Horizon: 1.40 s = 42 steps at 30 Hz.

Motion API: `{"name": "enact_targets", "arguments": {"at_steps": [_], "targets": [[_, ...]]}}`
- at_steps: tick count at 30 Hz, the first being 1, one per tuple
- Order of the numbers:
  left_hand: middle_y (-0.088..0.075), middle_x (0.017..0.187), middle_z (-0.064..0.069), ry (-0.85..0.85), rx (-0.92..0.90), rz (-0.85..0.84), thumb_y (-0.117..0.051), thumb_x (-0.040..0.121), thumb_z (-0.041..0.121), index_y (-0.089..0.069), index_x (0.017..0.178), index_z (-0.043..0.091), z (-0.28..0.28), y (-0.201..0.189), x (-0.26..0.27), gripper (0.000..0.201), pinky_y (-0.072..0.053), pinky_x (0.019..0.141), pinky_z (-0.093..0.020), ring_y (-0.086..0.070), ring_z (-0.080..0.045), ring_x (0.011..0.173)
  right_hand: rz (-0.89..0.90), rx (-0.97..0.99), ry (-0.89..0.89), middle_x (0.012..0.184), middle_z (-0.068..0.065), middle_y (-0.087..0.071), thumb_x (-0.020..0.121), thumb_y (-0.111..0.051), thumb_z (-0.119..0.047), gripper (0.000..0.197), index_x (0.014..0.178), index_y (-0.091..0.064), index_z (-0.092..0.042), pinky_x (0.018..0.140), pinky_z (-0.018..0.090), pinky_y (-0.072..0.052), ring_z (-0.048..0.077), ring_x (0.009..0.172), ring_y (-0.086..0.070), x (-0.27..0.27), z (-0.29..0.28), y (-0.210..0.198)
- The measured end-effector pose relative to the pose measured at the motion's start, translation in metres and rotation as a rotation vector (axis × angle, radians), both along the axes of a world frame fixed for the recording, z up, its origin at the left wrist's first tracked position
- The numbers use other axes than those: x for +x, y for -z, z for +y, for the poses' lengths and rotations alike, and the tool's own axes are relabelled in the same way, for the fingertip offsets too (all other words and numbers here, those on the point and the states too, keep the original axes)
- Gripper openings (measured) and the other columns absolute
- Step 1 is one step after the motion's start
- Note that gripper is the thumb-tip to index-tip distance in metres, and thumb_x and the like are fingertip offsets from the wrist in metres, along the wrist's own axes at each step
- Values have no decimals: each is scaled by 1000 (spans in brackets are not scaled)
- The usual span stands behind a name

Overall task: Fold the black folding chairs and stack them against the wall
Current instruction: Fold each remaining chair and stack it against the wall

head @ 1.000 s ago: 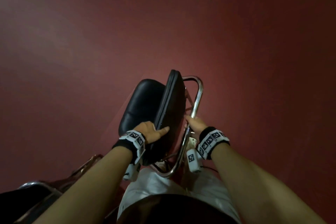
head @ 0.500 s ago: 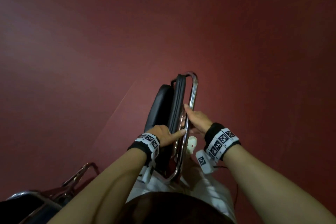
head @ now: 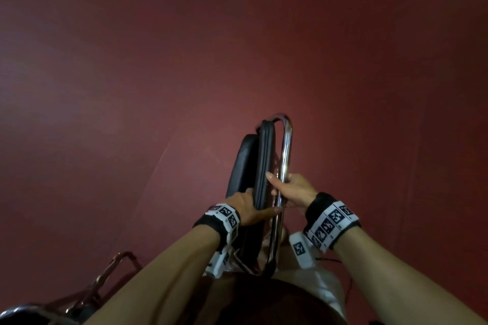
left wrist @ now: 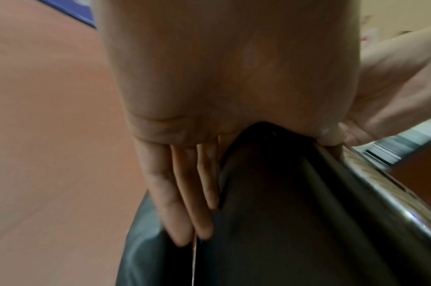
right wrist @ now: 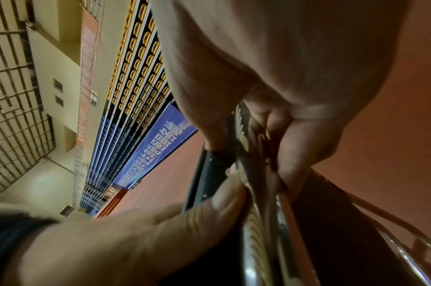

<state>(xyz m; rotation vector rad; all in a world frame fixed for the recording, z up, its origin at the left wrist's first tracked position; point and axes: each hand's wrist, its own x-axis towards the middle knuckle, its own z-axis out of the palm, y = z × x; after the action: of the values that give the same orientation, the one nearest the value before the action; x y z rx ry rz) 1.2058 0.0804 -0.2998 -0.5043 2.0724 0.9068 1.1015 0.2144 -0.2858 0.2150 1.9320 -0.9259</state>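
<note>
Seat point(head: 265, 161) closed flat onto frame point(head: 286, 150); second chair point(head: 111, 280) lower left.

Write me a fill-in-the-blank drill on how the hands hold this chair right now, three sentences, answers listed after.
1. The right hand grips the chair's shiny ____ tube.
2. The left hand holds the padded black ____ of the folding chair.
3. The floor under the chair is dark ____.

Missing words: metal; seat; red
</note>
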Motion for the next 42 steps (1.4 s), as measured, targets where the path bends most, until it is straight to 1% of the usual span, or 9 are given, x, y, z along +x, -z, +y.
{"name": "enact_targets", "arguments": {"at_steps": [7,12,15,18,22,31,33,37,42], "targets": [[-57,140,-10,199,14,60,-35,45,109,-8,158,28,83,-26,-87,142,-53,99,-44,-62,-26,118,-25,-56,313,88,6,-68,102,-38,-59,56,106,-61,-8,43,20,-46,15,70,-63,-58,94,-22],[-56,143,-3,260,36,130,-62,60,89,-9,158,27,138,-38,-140,127,-49,103,-36,-59,-18,122,-50,-125,506,93,5,-69,103,-37,-58,55,114,-61,-9,60,29,-54,14,79,-65,-88,158,-28],[-48,148,-8,362,-53,171,-80,65,65,16,157,27,178,-42,-165,138,-51,99,-37,-59,-23,122,-36,-174,635,94,6,-69,104,-39,-53,48,106,-62,-10,54,27,-53,14,74,-65,-109,188,-28],[-30,157,-14,400,-241,201,-79,69,60,24,153,33,218,-47,-171,136,-54,93,-45,-60,-31,120,-52,-175,767,92,9,-73,103,-45,-51,46,98,-61,-9,54,30,-57,17,76,-69,-122,216,-24],[-41,145,-15,566,-251,316,-77,76,35,12,155,32,248,-44,-197,119,-55,83,-44,-60,-35,113,-82,-225,913,89,13,-77,102,-53,-48,43,104,-65,-7,65,37,-63,26,83,-74,-134,263,-26],[-52,135,-11,1158,-51,509,-62,86,50,1,157,22,348,-73,-277,99,-47,78,-42,-61,-34,110,44,-316,1330,113,12,-75,101,-46,-54,52,124,-66,-12,93,45,-56,29,109,-70,-112,383,-52],[-55,130,-11,1293,14,568,-63,87,52,0,158,20,372,-80,-291,100,-42,74,-40,-61,-33,108,112,-314,1470,108,19,-75,103,-45,-48,53,126,-64,-3,90,46,-58,30,99,-73,-106,402,-61],[-54,133,-13,1526,136,549,-71,83,48,1,159,20,420,-77,-317,108,-48,83,-42,-59,-33,114,175,-414,1708,68,13,-69,104,-48,-38,42,115,-62,0,41,21,-49,14,45,-63,-86,426,-75],[-46,147,-11,1700,222,458,-75,82,39,-9,159,25,470,-60,-324,103,-52,94,-47,-55,-34,125,152,-446,1933,62,-1,-43,68,-87,-50,75,122,-63,-2,49,19,-36,7,42,-37,-45,445,-41]]}}
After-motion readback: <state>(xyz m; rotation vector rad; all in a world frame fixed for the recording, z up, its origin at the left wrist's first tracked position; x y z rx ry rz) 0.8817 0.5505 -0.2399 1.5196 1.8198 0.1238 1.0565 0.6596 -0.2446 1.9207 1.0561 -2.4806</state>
